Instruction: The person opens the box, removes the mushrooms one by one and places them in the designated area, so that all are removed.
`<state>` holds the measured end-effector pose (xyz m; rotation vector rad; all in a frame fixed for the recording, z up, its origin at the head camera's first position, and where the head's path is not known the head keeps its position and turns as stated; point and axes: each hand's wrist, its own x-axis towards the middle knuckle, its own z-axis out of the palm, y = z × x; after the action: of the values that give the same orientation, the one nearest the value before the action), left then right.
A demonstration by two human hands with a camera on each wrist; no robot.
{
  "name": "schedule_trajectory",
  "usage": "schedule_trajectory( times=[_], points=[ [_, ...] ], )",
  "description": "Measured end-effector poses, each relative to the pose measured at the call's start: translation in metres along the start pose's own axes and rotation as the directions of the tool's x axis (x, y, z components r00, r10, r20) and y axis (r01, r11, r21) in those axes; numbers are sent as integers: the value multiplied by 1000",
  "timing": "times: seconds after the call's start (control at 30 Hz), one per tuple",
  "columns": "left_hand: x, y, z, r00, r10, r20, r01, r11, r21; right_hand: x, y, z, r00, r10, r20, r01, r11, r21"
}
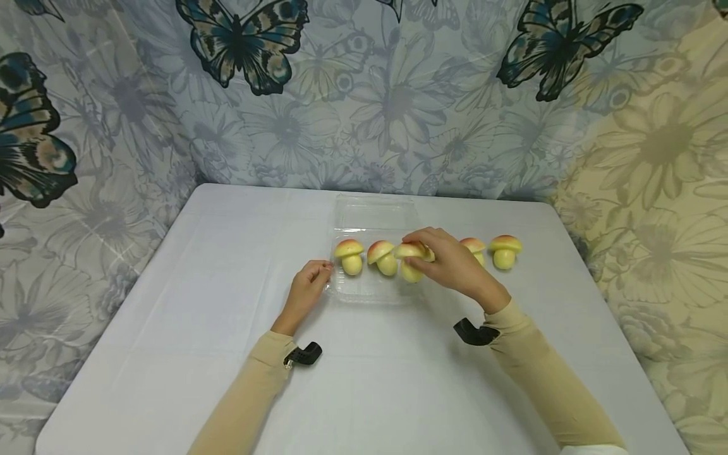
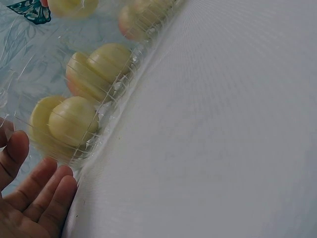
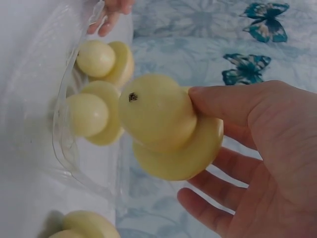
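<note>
My right hand [image 1: 452,260] holds a yellow toy mushroom [image 3: 158,114] with a reddish cap between thumb and fingers, over the right part of a clear plastic clamshell box [image 1: 364,292]. Two similar mushrooms, one at the left [image 1: 349,256] and one beside it [image 1: 383,258], sit in the box. Another mushroom [image 2: 143,20] shows through the box wall in the left wrist view; in the head view my right hand partly hides that area. My left hand [image 1: 307,291] pinches the box's left edge with thumb and finger, its other fingers lying along the outside wall.
The box's clear lid [image 1: 375,213] lies folded back toward the wall. Right of the box, one mushroom [image 1: 473,248] is partly behind my right hand and another [image 1: 505,251] stands on the white table [image 1: 227,253]. Butterfly-patterned cloth [image 1: 398,126] rises behind the table.
</note>
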<state>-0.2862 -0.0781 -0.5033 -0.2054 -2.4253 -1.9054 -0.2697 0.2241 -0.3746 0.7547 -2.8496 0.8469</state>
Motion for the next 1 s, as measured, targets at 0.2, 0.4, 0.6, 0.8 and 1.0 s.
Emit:
schedule_trajectory(
  times=[0.2, 0.4, 0.6, 0.8, 1.0],
  points=[
    [-6, 17, -3, 999, -21, 32, 20, 999, 32, -5, -2, -5, 1000, 5, -4, -5, 1000, 5],
    [-15, 43, -7, 999, -4, 41, 2, 1000, 31, -10, -4, -11, 1000, 14, -16, -14, 1000, 3],
    [-4, 13, -3, 1000, -2, 24, 1, 1000, 27, -15, -3, -16, 999, -10, -37, 10, 1000, 9],
    [0, 2, -1, 1000, 16, -1, -16, 1000, 13, -19, -1, -20, 999, -2, -40, 3, 1000, 8],
    [1, 0, 0, 1000, 18, 3, -18, 1000, 15, -24, 2, -24, 999, 24, -31, -23, 1000, 13]
  ],
)
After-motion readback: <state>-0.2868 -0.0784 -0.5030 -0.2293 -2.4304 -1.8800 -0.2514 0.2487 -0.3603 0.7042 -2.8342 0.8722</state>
